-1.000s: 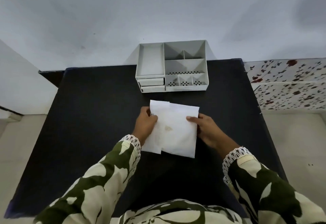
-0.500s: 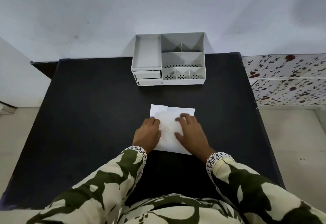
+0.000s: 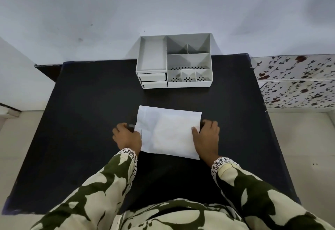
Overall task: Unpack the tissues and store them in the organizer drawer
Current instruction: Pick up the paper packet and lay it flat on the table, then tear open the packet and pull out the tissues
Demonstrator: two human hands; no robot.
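Currently you are bracketing the tissue pack (image 3: pixel 169 132) mid-frame on the bench (image 3: pixel 87 121): left hand (image 3: pixel 126 136) fingers curled at its edge, right hand (image 3: pixel 206 135) fingers resting on its side. Unpacking not begun; next, tear it open. Organizer (image 3: pixel 174 61) drawers (image 3: pixel 153 80) look closed.

Tissue pack (image 3: pixel 169 132) on table (image 3: pixel 87 121), organizer (image 3: pixel 174 61) behind it.

Hands moved off top of tissue pack (image 3: pixel 169 132) to its side edges: left hand (image 3: pixel 126 137) at left edge, right hand (image 3: pixel 206 137) at right edge.
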